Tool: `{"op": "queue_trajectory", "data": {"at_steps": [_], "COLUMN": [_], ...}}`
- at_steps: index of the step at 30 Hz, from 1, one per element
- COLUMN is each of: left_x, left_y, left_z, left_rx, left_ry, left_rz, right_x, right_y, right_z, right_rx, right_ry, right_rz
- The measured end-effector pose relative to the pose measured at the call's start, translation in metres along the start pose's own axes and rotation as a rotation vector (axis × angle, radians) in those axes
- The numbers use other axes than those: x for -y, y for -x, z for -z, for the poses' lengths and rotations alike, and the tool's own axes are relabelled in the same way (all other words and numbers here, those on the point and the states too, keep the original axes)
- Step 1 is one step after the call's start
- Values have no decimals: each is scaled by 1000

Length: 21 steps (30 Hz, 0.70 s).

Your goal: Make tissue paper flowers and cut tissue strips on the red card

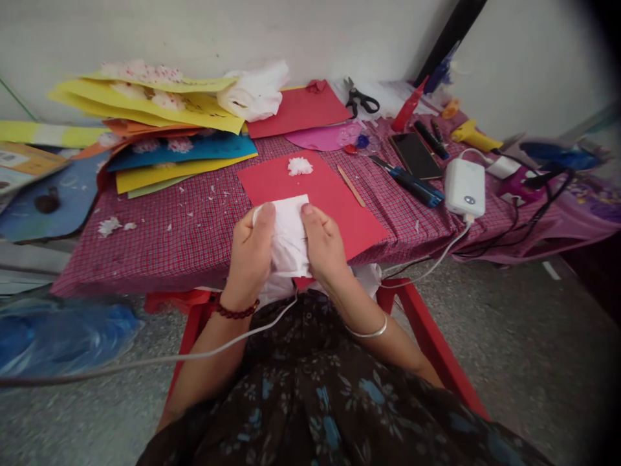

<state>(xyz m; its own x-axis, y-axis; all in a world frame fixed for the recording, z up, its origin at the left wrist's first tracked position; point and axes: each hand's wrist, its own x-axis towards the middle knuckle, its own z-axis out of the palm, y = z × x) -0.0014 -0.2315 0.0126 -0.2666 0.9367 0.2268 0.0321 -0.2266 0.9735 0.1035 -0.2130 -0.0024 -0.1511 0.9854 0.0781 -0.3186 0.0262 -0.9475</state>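
White tissue (290, 241), pinched at both sides
Left fingers (264, 219) and right fingers (311, 219) are holding it, closed firmly, above red paper (323, 188).

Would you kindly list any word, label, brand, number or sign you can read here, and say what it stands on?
No text can be read with certainty.
Yellow sheets: dark marks near the edge, too small and blurred to read.
Tan packet at the left edge: a pale label, too blurred to read.
White power bank: a round dark spot, any sign on it too small.
Held white paper: no writing visible.
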Motion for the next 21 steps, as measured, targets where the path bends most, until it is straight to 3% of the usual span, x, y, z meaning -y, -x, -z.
{"op": "queue_trajectory", "data": {"at_steps": [2,9,13,17,21], "left_x": [-1,-2,5,7,3], "left_y": [3,8,15,26,31], "left_z": [4,17,17,17,15], "left_rx": [12,88,74,-21,-168], "left_ry": [174,254,201,-21,-143], "left_rz": [136,278,235,90,-54], "right_x": [1,-1,-3,2,13], "right_y": [-1,3,2,3,8], "right_z": [4,5,5,5,4], "right_rx": [5,90,40,1,115], "right_ry": [-34,-97,-85,-74,-85], "right_rz": [-16,-66,-34,-69,-167]}}
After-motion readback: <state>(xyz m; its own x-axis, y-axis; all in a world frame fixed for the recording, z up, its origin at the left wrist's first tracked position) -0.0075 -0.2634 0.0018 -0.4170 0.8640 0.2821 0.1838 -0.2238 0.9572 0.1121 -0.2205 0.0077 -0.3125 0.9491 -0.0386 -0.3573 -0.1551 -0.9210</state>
